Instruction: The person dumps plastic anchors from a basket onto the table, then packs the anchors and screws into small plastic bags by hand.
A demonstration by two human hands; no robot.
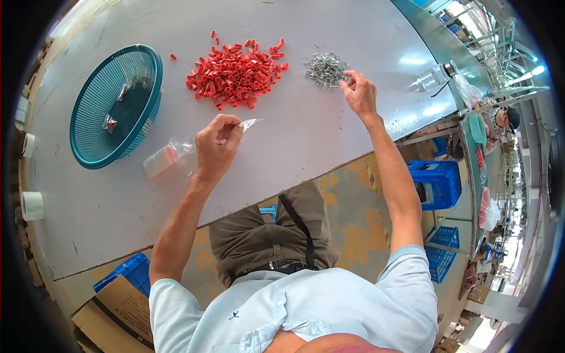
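Note:
My left hand [218, 146] is closed in a pinch on a small clear plastic bag [251, 123], which sticks out to the right of the fingertips. At the right edge of a heap of small silvery screws or nails [323, 69] is my right hand [359, 97]. Its thumb and forefinger are bent towards each other; whatever lies between them is too small to make out. A big pile of short red plastic tubes [235, 75] lies between and beyond the hands. Beside my left wrist rests a stack of clear plastic bags [160, 162] with a red strip.
A green plastic basket [79, 132] with two small filled packets stands at the left. Tape rolls [32, 206] sit along the left edge. A clear bottle [434, 77] lies at the right. Blue crates [435, 183] and a cardboard box [115, 317] are below table level.

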